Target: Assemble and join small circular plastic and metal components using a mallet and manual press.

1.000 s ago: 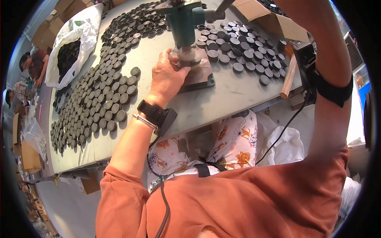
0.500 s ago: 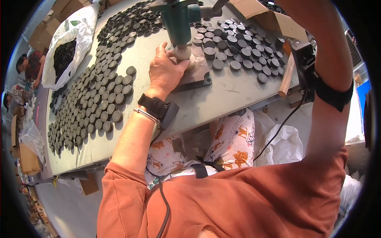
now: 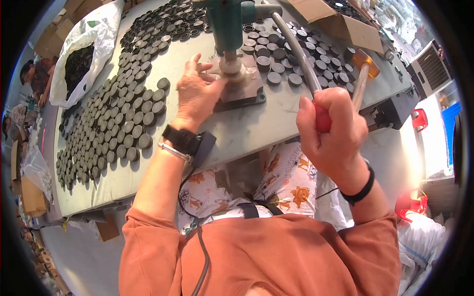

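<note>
Your left hand is beside the green lever press, its fingers spread and its thumb reaching toward the whitish collar at the foot of the ram; whether the thumb touches the collar, or any small piece below it, you cannot tell from this view. Your right hand is curled tightly around the red knob at the end of the metal lever, which slopes down toward you from the top right of the press. The press stands on the pale tabletop, and the collar is right over its metal base plate. To your left spreads a broad field of grey-topped round caps, with darker rings toward the back, near a white sack holding black pieces. To your right, past the lever, more round caps lie close together, some stacked, and beside them a mallet with an amber head and wooden handle rests near a cardboard box
</note>
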Available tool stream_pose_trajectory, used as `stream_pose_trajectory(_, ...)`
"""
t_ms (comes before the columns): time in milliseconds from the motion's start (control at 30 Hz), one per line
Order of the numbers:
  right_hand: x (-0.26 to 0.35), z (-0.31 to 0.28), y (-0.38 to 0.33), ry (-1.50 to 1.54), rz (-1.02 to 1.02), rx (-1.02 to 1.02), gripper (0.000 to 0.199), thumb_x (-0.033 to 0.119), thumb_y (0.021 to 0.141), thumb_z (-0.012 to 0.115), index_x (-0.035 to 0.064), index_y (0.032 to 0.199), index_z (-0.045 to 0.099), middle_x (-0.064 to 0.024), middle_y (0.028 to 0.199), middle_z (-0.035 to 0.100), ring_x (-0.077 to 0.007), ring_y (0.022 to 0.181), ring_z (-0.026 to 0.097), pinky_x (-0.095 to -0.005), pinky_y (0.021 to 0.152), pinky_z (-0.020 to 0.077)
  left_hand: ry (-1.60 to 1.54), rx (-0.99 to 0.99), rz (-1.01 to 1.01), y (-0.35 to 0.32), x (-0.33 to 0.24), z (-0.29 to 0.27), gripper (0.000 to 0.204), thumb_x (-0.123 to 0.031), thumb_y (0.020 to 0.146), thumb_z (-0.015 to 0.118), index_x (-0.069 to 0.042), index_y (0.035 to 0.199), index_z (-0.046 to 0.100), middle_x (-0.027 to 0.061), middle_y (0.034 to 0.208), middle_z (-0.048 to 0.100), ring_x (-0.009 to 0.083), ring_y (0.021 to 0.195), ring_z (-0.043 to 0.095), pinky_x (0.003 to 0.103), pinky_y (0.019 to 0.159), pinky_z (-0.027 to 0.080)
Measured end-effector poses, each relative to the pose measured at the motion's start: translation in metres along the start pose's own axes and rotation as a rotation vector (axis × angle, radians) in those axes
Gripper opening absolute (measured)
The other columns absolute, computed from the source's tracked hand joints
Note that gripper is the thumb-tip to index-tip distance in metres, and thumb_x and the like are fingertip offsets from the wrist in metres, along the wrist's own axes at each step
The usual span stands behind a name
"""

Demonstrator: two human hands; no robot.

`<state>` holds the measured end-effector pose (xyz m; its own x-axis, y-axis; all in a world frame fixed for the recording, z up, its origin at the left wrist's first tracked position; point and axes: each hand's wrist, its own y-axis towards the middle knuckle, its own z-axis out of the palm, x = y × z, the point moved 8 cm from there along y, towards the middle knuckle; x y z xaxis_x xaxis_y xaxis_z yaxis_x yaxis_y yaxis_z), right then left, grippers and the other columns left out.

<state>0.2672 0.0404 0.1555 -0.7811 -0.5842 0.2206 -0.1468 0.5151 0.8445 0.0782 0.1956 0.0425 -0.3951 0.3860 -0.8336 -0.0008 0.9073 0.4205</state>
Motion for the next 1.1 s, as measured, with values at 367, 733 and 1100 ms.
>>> stream_pose_trajectory(367,-0.014,0.005,-0.009,0.062,0.152,0.063,0.018,0.004,0.081,0.066,0.0032,0.087,0.049,-0.0062,0.063,0.049,-0.0150,0.045,0.047,-0.0278,0.044,0.0388,0.990,0.083,-0.141,0.011,0.058,-0.105,0.044,-0.033,0.076,0.067,-0.008,0.112,0.062,0.0130,0.109,0.062,0.0297,0.104,0.058,0.040,0.089,0.046)
stream_pose_trajectory(733,-0.019,-0.022,0.187,-0.375,-0.334,0.061,0.008,0.007,0.075,0.057,0.0038,0.068,0.054,-0.0036,0.048,0.042,-0.0126,0.043,0.044,-0.0278,0.042,0.0361,0.958,0.219,-0.030,0.040,0.057,-0.064,0.031,-0.023,0.083,0.063,-0.006,0.108,0.062,0.0169,0.104,0.062,0.0330,0.100,0.059,0.041,0.087,0.047)
stream_pose_trajectory(1100,0.040,0.002,0.149,-0.550,-0.992,-0.095,0.007,0.005,0.071,0.059,0.0043,0.067,0.054,-0.0043,0.046,0.040,-0.0157,0.040,0.043,-0.0292,0.039,0.0354,0.238,0.132,0.043,-0.001,0.000,0.004,0.055,-0.014,0.078,0.071,0.002,0.125,0.048,0.0107,0.096,0.065,0.0156,0.076,0.061,0.029,0.074,0.051)
